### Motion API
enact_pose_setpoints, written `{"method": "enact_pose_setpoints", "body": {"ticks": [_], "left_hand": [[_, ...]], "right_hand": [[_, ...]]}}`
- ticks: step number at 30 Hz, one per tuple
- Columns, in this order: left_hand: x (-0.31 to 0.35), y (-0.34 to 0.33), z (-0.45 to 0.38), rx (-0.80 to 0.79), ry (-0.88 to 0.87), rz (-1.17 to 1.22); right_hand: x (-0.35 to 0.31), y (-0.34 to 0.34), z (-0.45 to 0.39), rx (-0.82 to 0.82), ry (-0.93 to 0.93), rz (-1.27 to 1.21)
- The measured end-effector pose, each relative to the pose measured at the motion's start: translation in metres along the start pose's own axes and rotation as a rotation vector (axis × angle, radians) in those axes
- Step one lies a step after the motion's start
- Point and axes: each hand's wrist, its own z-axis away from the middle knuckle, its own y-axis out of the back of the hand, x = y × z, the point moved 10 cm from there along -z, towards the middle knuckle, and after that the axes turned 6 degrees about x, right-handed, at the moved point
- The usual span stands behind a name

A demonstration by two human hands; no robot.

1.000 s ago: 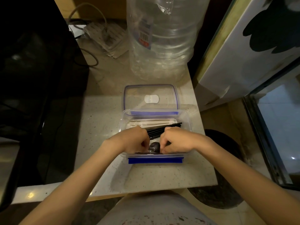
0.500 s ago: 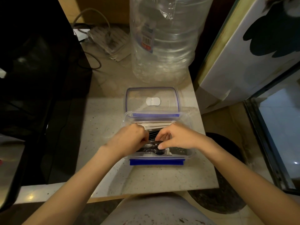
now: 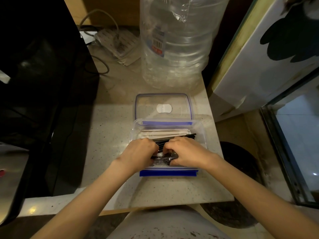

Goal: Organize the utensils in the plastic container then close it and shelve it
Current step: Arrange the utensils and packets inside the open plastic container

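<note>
Two hands work inside the open plastic container, which I see standing on the speckled stone countertop near its front edge. The left hand lies over the container's left half, fingers curled down onto the black utensils; it appears to grip them, though the fingertips are hidden beneath the knuckles. The right hand lies over the right half, fingers likewise curled and pinching at the dark utensil pieces in the middle of the box. The knuckles of the two hands nearly meet. Black stick-like handles project from between the hands toward the container's far right corner; pale wrapped sticks lie along the far wall. I cannot tell the exact kind of utensil under the fingers. A blue clip runs along the container's near side. The clear lid, blue-rimmed with a white oval at its centre, lies flat on the countertop just behind the container, touching or overlapping its far rim. A large clear water bottle stands behind the lid. A power strip with a grey cable lies at the back left.
</note>
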Motion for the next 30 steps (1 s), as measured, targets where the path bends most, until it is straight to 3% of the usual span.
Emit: {"method": "enact_pose_setpoints", "body": {"ticks": [19, 24, 30], "left_hand": [[-0.004, -0.012, -0.005, -0.086, 0.06, 0.117], [-0.006, 0.0, -0.005, 0.007, 0.07, 0.045], [-0.008, 0.011, -0.013, 0.125, 0.142, 0.006]], "right_hand": [[0.002, 0.007, 0.003, -0.013, -0.055, -0.004], [0.015, 0.033, 0.005, 0.167, -0.113, -0.021], [0.051, 0.054, 0.018, 0.319, -0.362, 0.064]]}}
